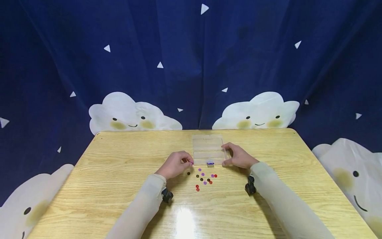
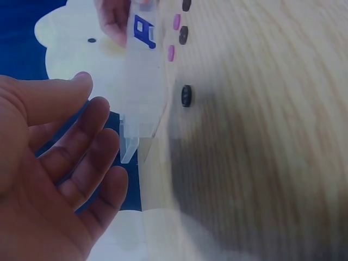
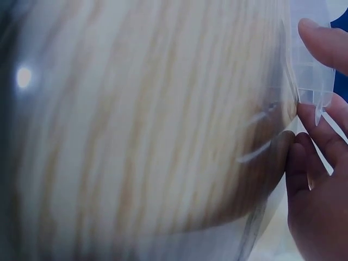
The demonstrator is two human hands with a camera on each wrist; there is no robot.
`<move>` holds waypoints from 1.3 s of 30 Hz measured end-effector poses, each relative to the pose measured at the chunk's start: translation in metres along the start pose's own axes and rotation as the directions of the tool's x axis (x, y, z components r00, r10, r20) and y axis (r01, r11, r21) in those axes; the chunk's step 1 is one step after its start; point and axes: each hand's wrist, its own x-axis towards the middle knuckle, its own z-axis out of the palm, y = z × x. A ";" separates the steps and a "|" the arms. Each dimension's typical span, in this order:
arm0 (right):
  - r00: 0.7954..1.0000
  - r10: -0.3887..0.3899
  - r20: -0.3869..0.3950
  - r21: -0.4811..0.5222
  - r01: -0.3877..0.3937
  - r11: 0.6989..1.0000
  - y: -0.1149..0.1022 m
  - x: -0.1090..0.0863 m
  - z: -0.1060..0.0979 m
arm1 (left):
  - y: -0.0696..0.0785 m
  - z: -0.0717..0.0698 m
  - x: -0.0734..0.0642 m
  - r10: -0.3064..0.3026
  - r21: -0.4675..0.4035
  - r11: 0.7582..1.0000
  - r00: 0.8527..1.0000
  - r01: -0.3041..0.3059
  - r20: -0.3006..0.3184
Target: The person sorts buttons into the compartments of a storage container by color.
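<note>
A clear plastic box (image 1: 209, 155) lies on the table with its lid raised open at the back and a blue mark on its front. My right hand (image 1: 238, 156) grips its right end, thumb at the front corner and fingers toward the back. At the box's front left corner, my left hand (image 1: 176, 164) pinches a small purple bead between thumb and forefinger; in the left wrist view the thumb hides it. In front of the box lie loose beads: black (image 2: 186, 95), purple (image 2: 171, 53) and red (image 1: 197, 186).
The wooden table (image 1: 119, 172) reaches back to a dark blue curtain (image 1: 185, 66) with white clouds and triangles. A black wrist device (image 1: 167, 195) sits under the left cuff and another wrist device (image 1: 250, 185) under the right.
</note>
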 end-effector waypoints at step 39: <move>1.000 0.022 0.017 0.041 -0.022 0.999 -0.005 0.000 0.001 | 0.015 0.004 0.040 -0.044 -0.043 0.998 0.995 0.041 -0.085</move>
